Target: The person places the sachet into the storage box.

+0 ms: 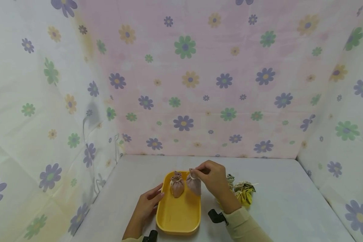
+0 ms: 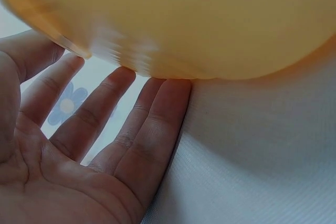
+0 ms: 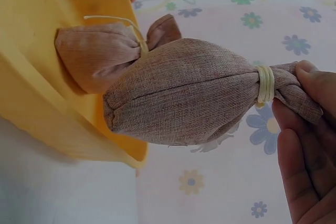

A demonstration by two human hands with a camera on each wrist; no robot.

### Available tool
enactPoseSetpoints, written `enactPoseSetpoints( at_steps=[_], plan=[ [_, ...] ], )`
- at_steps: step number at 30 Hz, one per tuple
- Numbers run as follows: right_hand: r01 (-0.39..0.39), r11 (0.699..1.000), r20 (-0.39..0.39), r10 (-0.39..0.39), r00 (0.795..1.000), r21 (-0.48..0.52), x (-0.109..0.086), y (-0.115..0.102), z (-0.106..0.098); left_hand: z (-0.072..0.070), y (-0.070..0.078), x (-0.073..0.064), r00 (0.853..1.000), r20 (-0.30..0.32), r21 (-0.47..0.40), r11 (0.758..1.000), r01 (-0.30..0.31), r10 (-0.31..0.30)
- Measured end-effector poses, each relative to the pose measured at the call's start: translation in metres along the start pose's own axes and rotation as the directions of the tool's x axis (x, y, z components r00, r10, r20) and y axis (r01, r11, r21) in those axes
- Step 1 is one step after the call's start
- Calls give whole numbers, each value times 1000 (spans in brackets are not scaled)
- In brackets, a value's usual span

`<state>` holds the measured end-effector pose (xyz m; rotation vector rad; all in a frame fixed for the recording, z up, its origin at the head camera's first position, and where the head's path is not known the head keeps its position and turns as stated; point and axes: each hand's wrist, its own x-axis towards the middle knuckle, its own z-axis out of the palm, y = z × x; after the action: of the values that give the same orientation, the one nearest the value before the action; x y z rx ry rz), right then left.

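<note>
My right hand (image 1: 214,176) pinches the gathered neck of a brownish cloth pouch (image 3: 184,93) between thumb and fingers. A pale cord is wound around that neck. In the head view the pouch hangs over the far right part of a yellow tray (image 1: 177,232). A similar tied pouch (image 1: 177,189) lies inside the tray at its far left. At the tray's left side is my left hand (image 1: 146,203); in the left wrist view its extended fingers (image 2: 97,111) touch the outer wall with their tips.
Right of the tray, partly behind my right forearm, stand yellow and patterned tied cloth pouches (image 1: 244,196). The white table (image 1: 278,188) is bounded by flower-print curtains (image 1: 184,101) at the back and both sides. Black wrist cameras (image 1: 216,216) sit on my wrists.
</note>
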<state>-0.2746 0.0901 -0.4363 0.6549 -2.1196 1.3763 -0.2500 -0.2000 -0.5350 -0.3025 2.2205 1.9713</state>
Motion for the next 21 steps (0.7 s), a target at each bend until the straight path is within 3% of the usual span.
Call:
enactPoseSetpoints(
  at_steps=[7, 21],
  plan=[
    [-87, 996, 0, 87, 996, -36, -1, 8, 11, 0, 0, 1, 1000, 7, -2, 1000, -6, 6],
    [-153, 982, 47, 159, 986, -113, -6, 25, 24, 0, -1, 1, 1000, 5, -6, 1000, -12, 12]
  ],
)
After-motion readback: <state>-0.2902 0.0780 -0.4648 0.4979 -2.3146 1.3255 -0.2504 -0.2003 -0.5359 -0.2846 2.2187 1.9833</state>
